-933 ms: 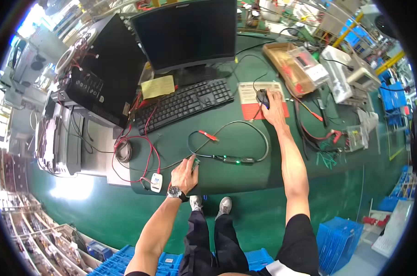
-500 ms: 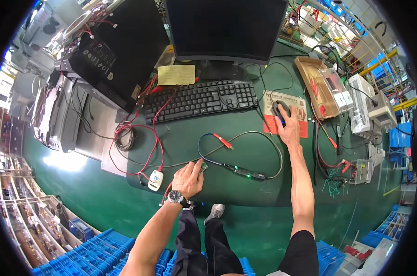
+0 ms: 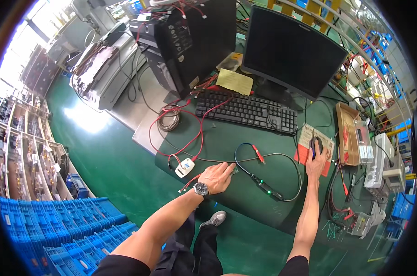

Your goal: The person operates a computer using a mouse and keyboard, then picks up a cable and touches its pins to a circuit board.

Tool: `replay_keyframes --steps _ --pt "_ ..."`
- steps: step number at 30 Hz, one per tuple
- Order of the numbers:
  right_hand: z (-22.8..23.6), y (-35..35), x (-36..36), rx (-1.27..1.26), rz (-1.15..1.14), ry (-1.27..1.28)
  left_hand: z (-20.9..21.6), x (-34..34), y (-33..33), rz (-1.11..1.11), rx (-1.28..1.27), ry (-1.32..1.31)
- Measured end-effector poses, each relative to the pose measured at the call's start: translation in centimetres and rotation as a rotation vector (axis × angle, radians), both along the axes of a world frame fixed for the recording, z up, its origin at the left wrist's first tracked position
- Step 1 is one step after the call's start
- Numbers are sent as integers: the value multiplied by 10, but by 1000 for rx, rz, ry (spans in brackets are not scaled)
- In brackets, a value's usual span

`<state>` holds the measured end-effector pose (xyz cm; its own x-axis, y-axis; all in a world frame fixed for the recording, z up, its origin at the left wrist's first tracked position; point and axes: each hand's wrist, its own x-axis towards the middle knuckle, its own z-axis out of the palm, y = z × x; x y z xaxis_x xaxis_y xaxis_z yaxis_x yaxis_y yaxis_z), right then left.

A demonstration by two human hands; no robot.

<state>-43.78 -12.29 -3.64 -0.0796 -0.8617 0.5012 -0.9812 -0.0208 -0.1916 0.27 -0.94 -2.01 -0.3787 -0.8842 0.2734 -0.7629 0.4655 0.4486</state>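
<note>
My right hand is draped over a dark computer mouse, its fingers curled around the sides. Under the mouse lies a red and beige printed pad. Near the bench's front edge, my left hand grips a small green circuit board; most of the board is hidden under the fingers. A white box-shaped adapter with red leads lies to the left of that hand. To its right, a slim black cable module shows green lights, and a red clip lies above it.
A black keyboard stands before a dark monitor and a black computer case. Yellow paper rests behind the keyboard. At right are a cardboard tray and a white instrument. Blue crates stand at lower left.
My view has swung left, so the bench appears tilted and shifted right. Both hands keep their places, the left at the circuit board and the right on the mouse.
</note>
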Motion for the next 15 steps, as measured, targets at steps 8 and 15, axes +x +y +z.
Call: replay_keyframes --steps 8,15 --pt "5 10 -8 30 -37 -87 1 -7 -2 -40 13 46" --pt "0 -10 14 -58 36 -23 6 7 -2 30 60 11"
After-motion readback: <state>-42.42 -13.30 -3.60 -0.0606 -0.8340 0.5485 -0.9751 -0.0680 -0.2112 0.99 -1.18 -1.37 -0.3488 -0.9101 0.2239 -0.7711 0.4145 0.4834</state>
